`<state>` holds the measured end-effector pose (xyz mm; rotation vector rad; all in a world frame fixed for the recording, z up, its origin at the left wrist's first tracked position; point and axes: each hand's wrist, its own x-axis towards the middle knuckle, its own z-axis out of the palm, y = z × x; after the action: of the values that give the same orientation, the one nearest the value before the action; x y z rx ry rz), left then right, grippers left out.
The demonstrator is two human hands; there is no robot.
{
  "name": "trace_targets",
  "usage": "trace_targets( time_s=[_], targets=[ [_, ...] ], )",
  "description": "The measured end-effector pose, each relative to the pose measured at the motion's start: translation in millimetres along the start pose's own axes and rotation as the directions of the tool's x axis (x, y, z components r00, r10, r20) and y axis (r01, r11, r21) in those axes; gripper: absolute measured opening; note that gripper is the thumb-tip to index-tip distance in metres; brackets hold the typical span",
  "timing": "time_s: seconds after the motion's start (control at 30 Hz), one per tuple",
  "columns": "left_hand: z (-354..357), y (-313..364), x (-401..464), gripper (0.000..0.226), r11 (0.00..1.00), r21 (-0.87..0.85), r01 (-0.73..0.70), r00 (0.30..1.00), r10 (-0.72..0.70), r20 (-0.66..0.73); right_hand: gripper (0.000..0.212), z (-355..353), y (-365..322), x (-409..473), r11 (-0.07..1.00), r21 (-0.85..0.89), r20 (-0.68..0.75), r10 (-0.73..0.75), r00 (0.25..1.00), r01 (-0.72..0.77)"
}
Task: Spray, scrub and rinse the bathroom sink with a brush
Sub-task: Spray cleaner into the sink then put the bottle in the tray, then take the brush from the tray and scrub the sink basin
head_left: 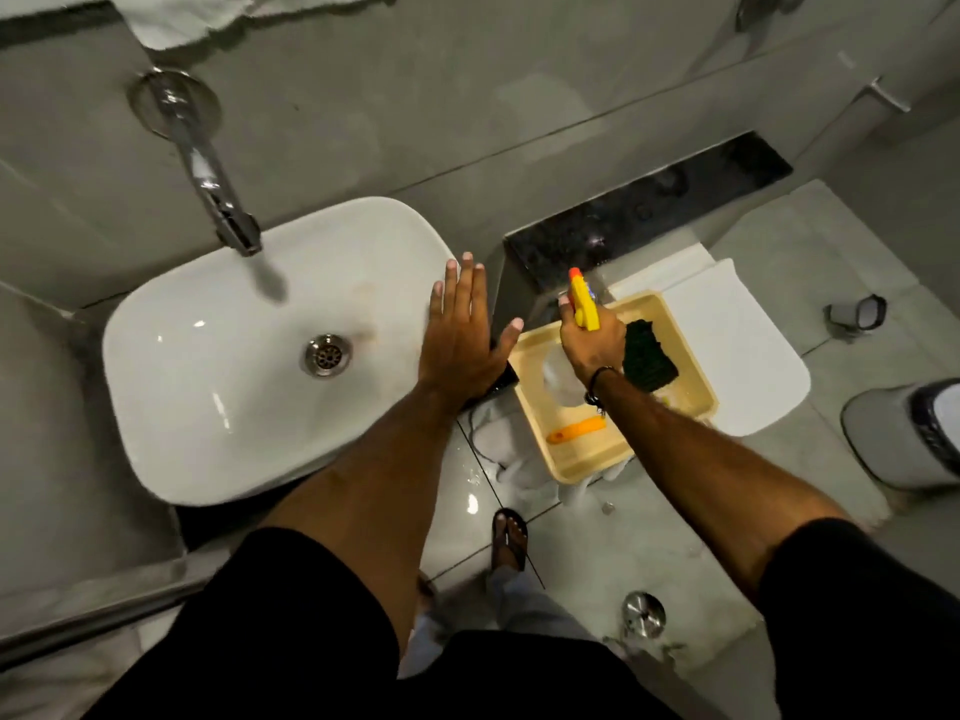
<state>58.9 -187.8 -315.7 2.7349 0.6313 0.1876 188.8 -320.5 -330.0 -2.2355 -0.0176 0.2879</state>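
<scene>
A white basin sink [208, 366] with a steel drain [326, 354] sits below a chrome wall tap [208, 184]; brownish stains mark the bowl right of the drain. My left hand [462, 335] hovers flat, fingers apart, over the sink's right rim. My right hand [589, 343] grips a spray bottle with a yellow trigger head and orange nozzle [582, 304], its clear body held above a cream tray [571, 459]. In the tray lie an orange-handled brush [576, 429] and a dark green scrub pad [649, 358].
The tray rests on a closed white toilet lid [737, 345] right of the sink. A black stone ledge [649, 205] runs along the wall. My sandalled foot [510, 537] stands on the wet floor, a floor drain [644, 610] nearby. A towel hangs at top left.
</scene>
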Motion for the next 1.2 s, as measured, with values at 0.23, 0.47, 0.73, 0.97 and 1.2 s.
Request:
trace_targets(
  time_s=[0.23,0.47,0.73,0.97,1.2],
  targets=[
    [29,3,8,0.086,0.984,0.137,0.11,0.993,-0.116,0.034,0.029,54,51,59,0.989,0.09,0.154,0.103,0.983,-0.118],
    [25,8,10,0.082,0.973,0.193,0.13,0.988,-0.143,0.051,0.043,62,89,67,0.977,0.056,0.205,0.188,0.961,-0.204],
    [20,12,11,0.081,0.96,0.236,0.153,0.979,-0.179,0.095,0.089,32,164,30,0.881,-0.288,0.116,0.42,0.9,-0.375],
    [20,11,11,0.082,0.96,0.234,0.154,0.978,-0.183,0.105,0.062,43,187,40,0.598,-0.104,0.169,0.798,0.578,-0.795],
    [22,10,12,0.081,0.96,0.235,0.15,0.981,-0.174,0.083,0.052,35,198,40,0.546,0.172,0.103,0.817,0.567,-0.82]
  ],
)
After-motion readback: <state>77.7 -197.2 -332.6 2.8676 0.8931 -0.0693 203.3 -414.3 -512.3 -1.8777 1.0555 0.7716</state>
